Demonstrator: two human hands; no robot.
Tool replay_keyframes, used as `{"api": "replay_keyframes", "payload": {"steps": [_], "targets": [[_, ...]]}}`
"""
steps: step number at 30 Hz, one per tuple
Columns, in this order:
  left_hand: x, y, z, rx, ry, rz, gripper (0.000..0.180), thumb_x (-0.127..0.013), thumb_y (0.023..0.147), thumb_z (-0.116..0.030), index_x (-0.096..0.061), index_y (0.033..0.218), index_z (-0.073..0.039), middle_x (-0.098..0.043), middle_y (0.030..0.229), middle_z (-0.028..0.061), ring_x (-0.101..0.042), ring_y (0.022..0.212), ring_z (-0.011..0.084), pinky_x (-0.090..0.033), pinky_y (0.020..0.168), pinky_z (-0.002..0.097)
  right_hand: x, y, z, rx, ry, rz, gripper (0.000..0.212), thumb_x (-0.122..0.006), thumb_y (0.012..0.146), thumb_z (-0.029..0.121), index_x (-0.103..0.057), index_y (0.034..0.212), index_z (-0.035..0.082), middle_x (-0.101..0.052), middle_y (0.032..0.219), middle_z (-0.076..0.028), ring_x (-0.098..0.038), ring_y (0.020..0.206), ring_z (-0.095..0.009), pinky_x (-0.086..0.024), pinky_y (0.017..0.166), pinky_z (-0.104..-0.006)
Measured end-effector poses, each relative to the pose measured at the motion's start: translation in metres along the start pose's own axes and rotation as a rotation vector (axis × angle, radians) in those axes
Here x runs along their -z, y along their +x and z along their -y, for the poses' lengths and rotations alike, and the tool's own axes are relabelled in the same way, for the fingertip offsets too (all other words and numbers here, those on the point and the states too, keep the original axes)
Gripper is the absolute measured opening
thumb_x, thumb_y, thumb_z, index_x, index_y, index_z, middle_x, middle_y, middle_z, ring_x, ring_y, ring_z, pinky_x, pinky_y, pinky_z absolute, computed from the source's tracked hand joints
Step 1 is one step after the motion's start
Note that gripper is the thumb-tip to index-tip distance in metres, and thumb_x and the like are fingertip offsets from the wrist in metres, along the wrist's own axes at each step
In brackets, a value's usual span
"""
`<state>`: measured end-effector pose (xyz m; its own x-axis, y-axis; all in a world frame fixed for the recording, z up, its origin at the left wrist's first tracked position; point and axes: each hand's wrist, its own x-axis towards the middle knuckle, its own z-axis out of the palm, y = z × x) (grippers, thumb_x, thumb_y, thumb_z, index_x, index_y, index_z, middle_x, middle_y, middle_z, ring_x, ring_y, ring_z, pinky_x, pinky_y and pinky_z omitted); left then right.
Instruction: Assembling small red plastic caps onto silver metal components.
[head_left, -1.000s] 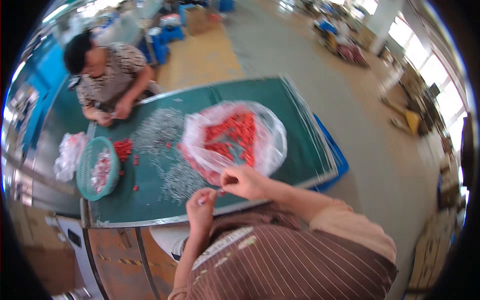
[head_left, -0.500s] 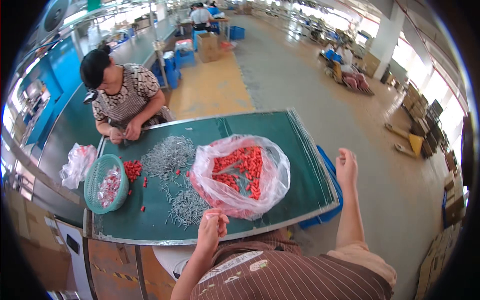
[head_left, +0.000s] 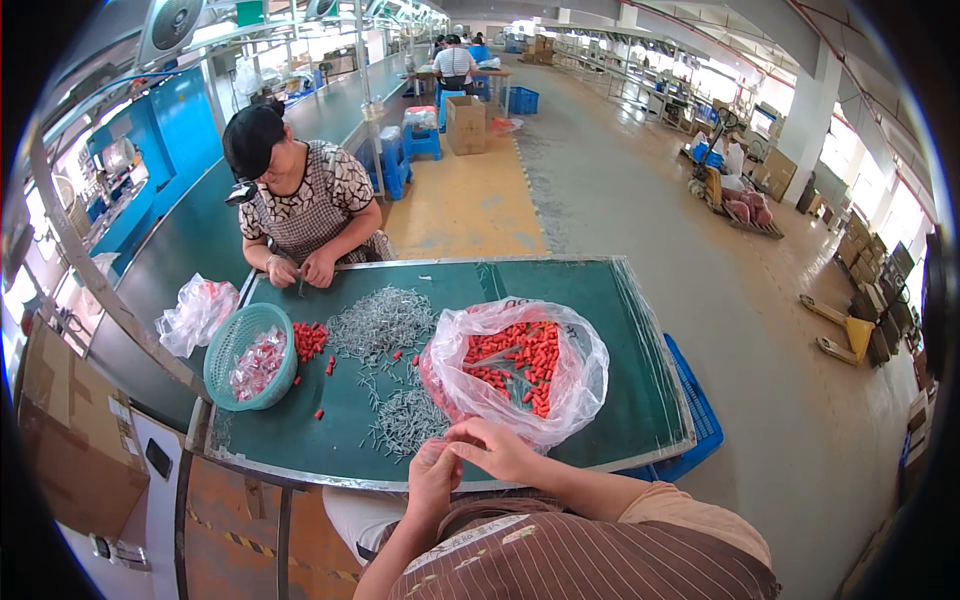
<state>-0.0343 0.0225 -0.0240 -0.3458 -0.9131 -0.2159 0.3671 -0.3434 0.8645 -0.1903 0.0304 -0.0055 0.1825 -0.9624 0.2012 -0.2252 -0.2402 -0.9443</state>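
We are holding the left hand (head_left: 432, 472) and the right hand (head_left: 495, 452) together, fingertips meeting in a close pinch, though the fingers are hiding whatever is between them, so we cannot tell what it is. In our judgement, we are working best by steadying with the left, pressing lightly and squarely with the right, and staying above the table so that no piece is getting lost. Just beyond the left hand, small grey metal pins (head_left: 407, 425) are lying in a loose heap; just beyond the right, red sleeves (head_left: 540, 358) are sitting inside an open plastic bag (head_left: 500, 405). Both are resting on a green tabletop (head_left: 642, 375), with a teal mesh basket (head_left: 222, 362) standing well to the hands' left. Beyond them, also leftward, a co-worker (head_left: 312, 205) is bending over the far side, while well off to their right a yellow pallet truck (head_left: 856, 336) is standing on the grey floor (head_left: 630, 260)
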Motion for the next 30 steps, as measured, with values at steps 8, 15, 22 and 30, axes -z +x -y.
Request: {"api": "replay_keyframes", "payload": {"steps": [8,15,22,30], "targets": [[-0.004,0.001,-0.002,0.018,0.182,-0.045,0.010,-0.056,0.095,-0.015,-0.055,0.092,-0.006,-0.052,0.059,0.0002,-0.043,0.047,0.0054,-0.030,0.041,0.0200,-0.001,0.016,-0.020,-0.038,-0.018,0.049,0.012,-0.058,0.091,0.009,-0.060,0.097,-0.001,-0.060,0.088,-0.006,-0.056,0.079,-0.012,-0.046,0.070,-0.0266],[0.009,0.013,0.000,0.056,0.038,0.032,0.016,-0.054,0.095,-0.018,-0.057,0.086,-0.005,-0.048,0.057,-0.0022,-0.039,0.045,0.0049,-0.028,0.040,0.0207,0.004,0.020,-0.021,-0.119,-0.018,0.011,0.013,-0.059,0.091,0.012,-0.060,0.095,0.000,-0.061,0.084,-0.005,-0.056,0.074,-0.011,-0.046,0.067,-0.0266],[0.009,0.018,0.007,0.157,0.025,-0.215,0.017,-0.059,0.091,-0.021,-0.058,0.078,-0.009,-0.047,0.059,-0.0046,-0.039,0.048,0.0044,-0.028,0.042,0.0212,-0.007,0.025,-0.024,-0.178,0.038,0.063,0.015,-0.059,0.091,0.015,-0.060,0.096,0.001,-0.062,0.086,-0.005,-0.057,0.082,-0.011,-0.047,0.073,-0.0275],[0.007,0.021,-0.010,0.062,0.041,-0.174,0.021,-0.055,0.095,-0.024,-0.058,0.082,-0.007,-0.049,0.060,-0.0034,-0.036,0.046,0.0034,-0.023,0.040,0.0212,-0.004,0.045,-0.029,-0.247,0.098,-0.007,0.017,-0.055,0.092,0.015,-0.060,0.091,-0.001,-0.065,0.080,-0.009,-0.060,0.076,-0.015,-0.047,0.069,-0.0303]]}}
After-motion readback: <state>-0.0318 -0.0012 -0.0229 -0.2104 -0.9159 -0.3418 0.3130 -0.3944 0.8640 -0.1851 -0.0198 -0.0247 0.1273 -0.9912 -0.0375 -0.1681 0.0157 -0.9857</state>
